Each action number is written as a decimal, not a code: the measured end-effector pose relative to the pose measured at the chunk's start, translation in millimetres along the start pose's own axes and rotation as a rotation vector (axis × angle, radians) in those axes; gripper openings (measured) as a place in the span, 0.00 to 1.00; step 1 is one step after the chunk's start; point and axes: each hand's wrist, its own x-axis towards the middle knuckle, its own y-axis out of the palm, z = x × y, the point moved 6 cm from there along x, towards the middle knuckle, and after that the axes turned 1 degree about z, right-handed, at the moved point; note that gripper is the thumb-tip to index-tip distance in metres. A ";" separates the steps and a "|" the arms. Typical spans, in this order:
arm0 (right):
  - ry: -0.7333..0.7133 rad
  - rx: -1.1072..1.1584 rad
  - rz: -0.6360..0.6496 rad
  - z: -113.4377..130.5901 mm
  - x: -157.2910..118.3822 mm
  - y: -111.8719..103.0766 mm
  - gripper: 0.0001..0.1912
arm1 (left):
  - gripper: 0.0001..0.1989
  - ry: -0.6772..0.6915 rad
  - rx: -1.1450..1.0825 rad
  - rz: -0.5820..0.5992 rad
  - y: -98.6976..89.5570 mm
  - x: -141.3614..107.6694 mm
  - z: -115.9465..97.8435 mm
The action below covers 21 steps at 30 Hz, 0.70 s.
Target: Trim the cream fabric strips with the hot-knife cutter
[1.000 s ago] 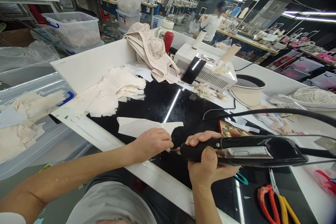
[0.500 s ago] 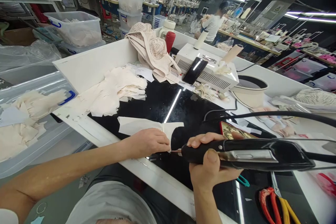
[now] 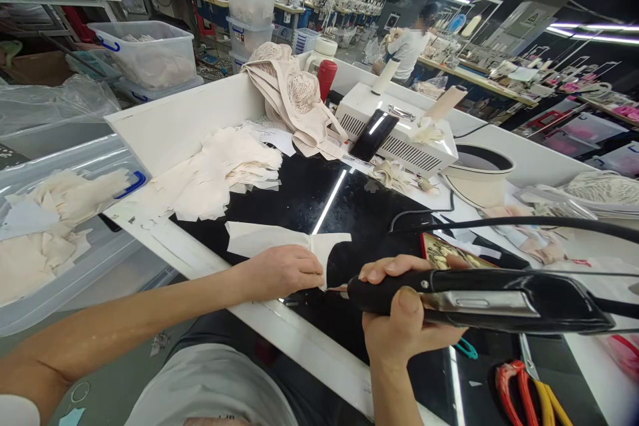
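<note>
My left hand (image 3: pixel 287 271) lies over a cream fabric piece (image 3: pixel 264 239) on the black board (image 3: pixel 294 196), its fingers closed on the near edge. Part of the cloth is hidden under that hand. My right hand (image 3: pixel 402 319) is wrapped round a black corded hand tool (image 3: pixel 479 296) with a metal lever along its side, and the thumb rests at the lever's near end. The tool's thin copper-coloured tip (image 3: pixel 339 289) points left and meets the edge of the fabric beside my left fingertips; whether it touches the cloth I cannot tell.
A stack of cream cut pieces (image 3: pixel 219 173) lies at the back left, beige garments (image 3: pixel 294 96) behind it. Red-handled scissors (image 3: pixel 516 389) and a small tin (image 3: pixel 454 251) sit to the right. A phone (image 3: pixel 374 135) leans on a white box (image 3: pixel 367 103). The tool's cable (image 3: pixel 524 221) crosses the right side.
The view has shifted slightly. Both hands keep their places on the fabric and the tool; the tool's rear end appears a little lower and farther right.
</note>
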 end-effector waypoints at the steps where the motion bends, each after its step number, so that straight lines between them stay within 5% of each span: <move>1: -0.005 -0.003 0.001 0.3 0.3 0.2 0.26 | 0.12 -0.001 0.005 -0.002 0.3 -0.2 -0.1; 21: -0.001 -0.013 -0.028 2.8 3.0 0.3 0.26 | 0.14 -0.017 0.003 0.013 2.0 -4.6 0.5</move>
